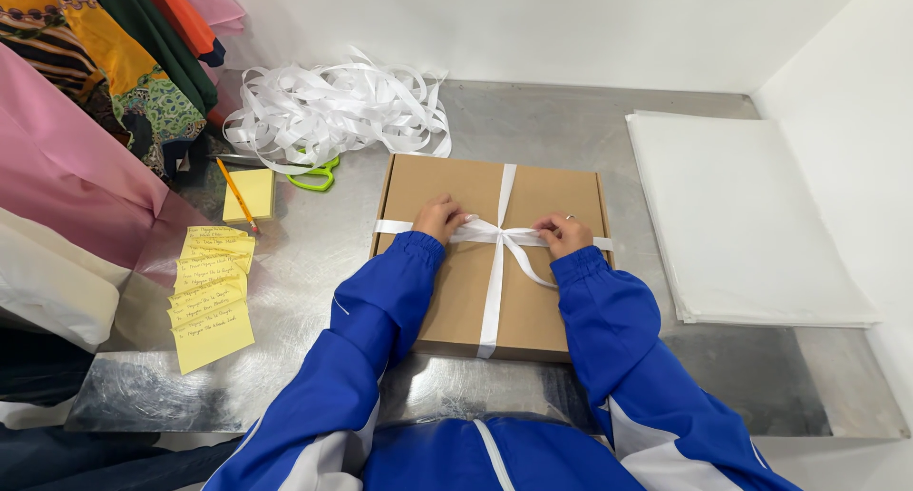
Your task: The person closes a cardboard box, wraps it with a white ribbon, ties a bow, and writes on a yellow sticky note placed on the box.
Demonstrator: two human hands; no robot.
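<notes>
- Folded fabrics, patterned and plain pink, were stacked at the far left edge.
- Yellow sticky notes were fanned in a row on the steel table; a pencil was laid across a pad.
- Loose white ribbon was heaped over green scissors.
- The flat brown cardboard box was set centrally, crossed by satin ribbon.
- The left hand and right hand were closed, each apparently pinching a ribbon end beside the knot, keeping it taut.
- White tissue sheets were piled flat.
</notes>
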